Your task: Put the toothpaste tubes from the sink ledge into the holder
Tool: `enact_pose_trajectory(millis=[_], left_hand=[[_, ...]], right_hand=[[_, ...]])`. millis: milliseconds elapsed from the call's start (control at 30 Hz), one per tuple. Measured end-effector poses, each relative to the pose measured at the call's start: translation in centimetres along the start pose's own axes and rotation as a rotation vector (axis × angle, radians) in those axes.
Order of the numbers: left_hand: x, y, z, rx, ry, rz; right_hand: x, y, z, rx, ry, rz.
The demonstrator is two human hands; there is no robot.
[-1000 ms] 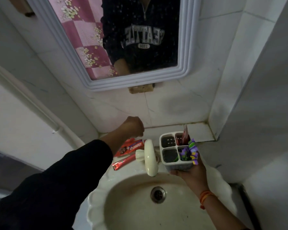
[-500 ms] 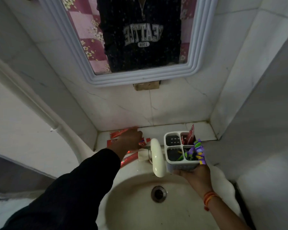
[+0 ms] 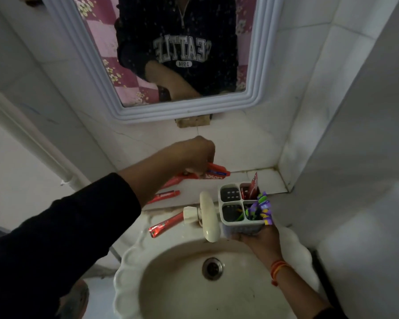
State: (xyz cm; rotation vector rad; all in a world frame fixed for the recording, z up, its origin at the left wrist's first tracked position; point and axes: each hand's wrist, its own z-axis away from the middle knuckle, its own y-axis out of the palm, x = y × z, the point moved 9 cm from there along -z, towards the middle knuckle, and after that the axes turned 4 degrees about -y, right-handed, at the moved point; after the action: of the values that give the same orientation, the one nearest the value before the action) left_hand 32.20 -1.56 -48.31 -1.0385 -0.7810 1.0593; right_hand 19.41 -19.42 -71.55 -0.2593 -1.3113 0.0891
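The left hand [image 3: 194, 155] is closed around a red toothpaste tube [image 3: 213, 173] and holds it up over the ledge [image 3: 270, 180] behind the sink [image 3: 129, 268]. The right hand [image 3: 258, 238] grips the bottom of the white holder [image 3: 241, 223] just beside the tap [image 3: 209, 217], and one red tube [image 3: 253, 184] stands in its back right box. More red tubes [image 3: 164, 196] lie on the ledge, and one [image 3: 165, 225] lies on the sink rim next to the tap.

A small home bathroom: a white scalloped washbasin [image 3: 129, 261] with a drain [image 3: 212, 268] and cream tap [image 3: 209, 217], a framed mirror [image 3: 78, 54] above on pale tiled walls [image 3: 309, 88], toothpaste tubes [image 3: 166, 224] on the ledge.
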Motion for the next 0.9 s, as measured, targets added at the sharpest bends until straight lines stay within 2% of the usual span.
enact_pose_trajectory(millis=[100,267,433,500,667,767,833,900], left_hand=[[-2.7,-2.7,0.5,-0.058,-0.013,-0.055],[-6.9,0.2,0.0,-0.021,0.032,-0.039],[-6.7,3.6,-1.5,0.024,-0.069,0.13],[-6.3,5.2,-1.8,0.105,-0.109,0.228],[-3.3,6.7,-1.9,0.294,-0.217,0.606],[1.1,5.7,-2.1,0.191,-0.318,0.793],[4.0,6.4,-2.3,0.136,-0.372,0.783],[6.2,8.2,-2.1,0.162,-0.373,0.572]], right_hand=[[0.7,-0.3,0.0,-0.051,-0.046,-0.096],[0.0,0.0,0.3,0.009,-0.01,0.001],[-0.1,0.0,0.2,0.013,-0.027,0.025],[-0.4,-0.2,0.3,0.007,-0.013,0.023],[-0.5,-0.4,0.3,-0.01,-0.019,0.045],[-0.5,-0.4,0.2,-0.011,-0.012,0.048],[-0.5,-0.3,0.2,-0.009,-0.011,0.048],[-0.6,-0.3,0.2,-0.015,-0.014,0.045]])
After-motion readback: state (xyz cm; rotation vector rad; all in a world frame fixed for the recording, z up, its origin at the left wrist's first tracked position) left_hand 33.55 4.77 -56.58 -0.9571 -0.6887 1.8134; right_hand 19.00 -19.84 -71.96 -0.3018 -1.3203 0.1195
